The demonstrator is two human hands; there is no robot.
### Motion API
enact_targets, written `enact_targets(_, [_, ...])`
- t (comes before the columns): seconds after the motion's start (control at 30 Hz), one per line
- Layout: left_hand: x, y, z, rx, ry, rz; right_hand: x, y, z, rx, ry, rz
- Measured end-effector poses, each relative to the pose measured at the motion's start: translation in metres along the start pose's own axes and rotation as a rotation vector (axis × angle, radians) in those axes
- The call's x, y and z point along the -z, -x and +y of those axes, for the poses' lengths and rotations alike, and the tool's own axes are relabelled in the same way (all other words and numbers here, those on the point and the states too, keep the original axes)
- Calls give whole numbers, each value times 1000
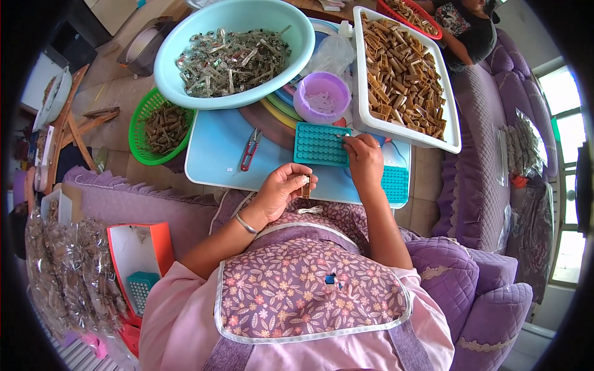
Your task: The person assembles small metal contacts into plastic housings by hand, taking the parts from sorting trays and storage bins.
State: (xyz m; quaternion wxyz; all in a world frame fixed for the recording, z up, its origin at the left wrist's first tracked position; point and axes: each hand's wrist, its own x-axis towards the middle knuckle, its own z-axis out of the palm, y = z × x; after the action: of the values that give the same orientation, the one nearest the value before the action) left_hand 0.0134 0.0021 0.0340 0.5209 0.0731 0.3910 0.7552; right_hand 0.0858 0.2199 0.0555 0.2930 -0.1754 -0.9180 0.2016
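My left hand point(283, 190) is closed in a pinch round a small brown trough-shaped piece point(305, 188), held over the front edge of the blue table point(216, 161). Directly ahead lies a teal grid tray point(317, 148) with rows of small cells. My right hand point(365, 159) reaches to that tray's right side, thumb and finger pressed together at its upper right cells. Whatever is between those fingertips is too small to make out. Red-handled thread snips point(250, 154) rest on the table to the left of the tray.
Behind stand a light-blue basin point(167, 68) of clear wrapped bits, a purple bowl point(322, 113) with whitish pieces, and a white tray point(453, 123) heaped with brown pieces. A green basket point(137, 139) stands left; a second teal tray point(395, 184) lies right. Another person point(461, 34) is at the far right.
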Motion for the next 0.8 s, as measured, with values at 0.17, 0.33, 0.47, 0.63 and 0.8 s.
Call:
enact_targets(0.17, [3, -2, -1, 7, 27, 10, 0, 0, -2, 48, 115, -60])
enact_targets(0.33, [0, -3, -1, 12, -4, 44, 6, 4, -17, 56, -111, -65])
enact_targets(0.47, [-1, -3, 0, 11, -7, 32, 7, 25, -59, 158, -293, -125])
enact_targets(0.63, [-5, 0, -3, -47, -45, 64, 4, 38, -58, 195, -358, -172])
enact_targets(0.8, [4, 10, -10, -109, -314, 35, 15, 39, -56, 60, -556, -404])
